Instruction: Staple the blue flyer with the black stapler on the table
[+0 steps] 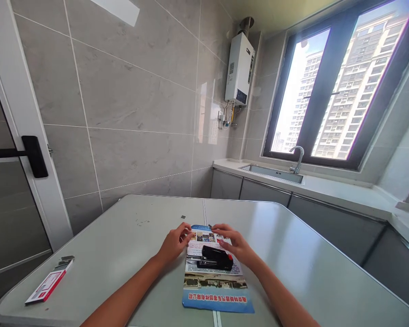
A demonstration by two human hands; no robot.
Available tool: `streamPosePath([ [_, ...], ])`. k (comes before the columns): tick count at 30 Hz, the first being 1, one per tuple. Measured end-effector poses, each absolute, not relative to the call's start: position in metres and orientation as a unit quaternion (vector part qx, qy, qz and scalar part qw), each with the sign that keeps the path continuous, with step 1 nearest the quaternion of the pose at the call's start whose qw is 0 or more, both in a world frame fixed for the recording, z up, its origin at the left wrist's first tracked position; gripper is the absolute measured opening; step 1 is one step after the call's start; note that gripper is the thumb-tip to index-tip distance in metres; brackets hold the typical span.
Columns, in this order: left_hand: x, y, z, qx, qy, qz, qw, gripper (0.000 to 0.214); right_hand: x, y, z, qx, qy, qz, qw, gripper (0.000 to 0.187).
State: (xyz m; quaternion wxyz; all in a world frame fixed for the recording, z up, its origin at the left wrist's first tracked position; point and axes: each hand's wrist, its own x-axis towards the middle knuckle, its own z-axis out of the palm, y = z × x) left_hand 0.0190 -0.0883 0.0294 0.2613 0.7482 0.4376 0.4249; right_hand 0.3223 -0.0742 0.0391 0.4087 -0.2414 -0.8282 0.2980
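Note:
A blue and white printed brochure (218, 303) lies on the table with a black stapler (218, 258) on top of it. The stapler's top is swung apart from its metal staple rail, which points left. At the brochure's upper left edge is my left hand (176, 243), fingers loosely curled with a gap between them; nothing shows in its grasp. My right hand (236, 245) hovers over the upper right of the brochure, fingers spread. Near its index fingertip is a small dark piece (210, 226), too small to identify; whether they touch I cannot tell.
On the table (122, 254), a red and white box (49, 284) with grey strips at its end lies front left. A small dark piece (183, 217) and scattered staples (142, 222) lie toward the back. Beyond stand a counter with a sink (272, 172), and a door (37, 181) at left.

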Motion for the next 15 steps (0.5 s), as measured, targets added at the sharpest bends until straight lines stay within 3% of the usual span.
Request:
streamPosePath([
  [4,-0.01,-0.068,0.015,0.733,0.538,0.383,0.16,0.013,0.367,-0.043,0.033,-0.416,-0.741,0.226,0.476,0.039],
  [8,-0.026,-0.042,0.005,0.733,0.573,0.348,0.116,0.014,0.401,-0.018,0.011,-0.579,-0.717,0.078,0.381,0.049],
  [15,-0.015,0.011,-0.003,0.777,0.561,0.276,0.075,0.039,0.408,-0.012,-0.012,-0.647,-0.699,0.066,0.297,0.053],
])
